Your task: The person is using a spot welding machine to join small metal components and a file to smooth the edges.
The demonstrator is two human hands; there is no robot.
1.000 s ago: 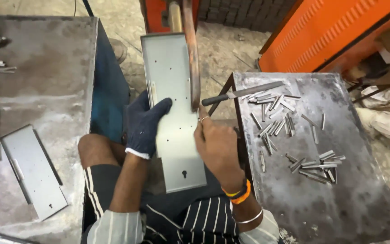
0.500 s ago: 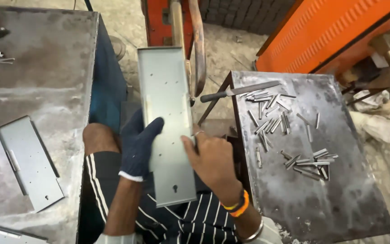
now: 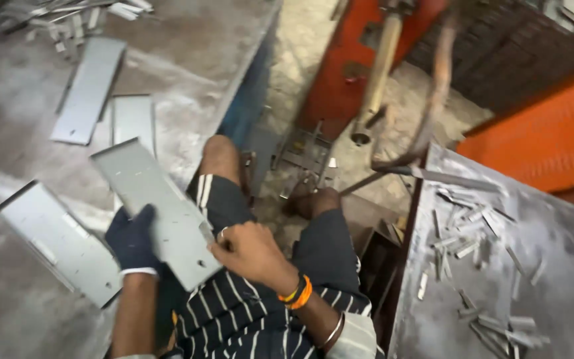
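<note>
A long grey sheet-metal plate [image 3: 150, 199] with small holes is held over my lap, tilted toward the left table. My left hand [image 3: 132, 240], in a dark blue glove, grips its lower left edge. My bare right hand [image 3: 250, 251], with an orange band at the wrist, pinches the plate's lower right corner. Another similar plate [image 3: 57, 240] lies on the left table just beside the left hand.
Two more grey plates [image 3: 91, 90] lie farther back on the left metal table [image 3: 187, 46]. A right-hand metal table [image 3: 553, 239] carries several small metal strips [image 3: 459, 242]. An orange machine [image 3: 346, 73] with a wooden handle [image 3: 376, 73] and a bent rod stands ahead.
Both hands have swung the plate left from the orange machine toward the left table. The view has turned left and tilted with it.
</note>
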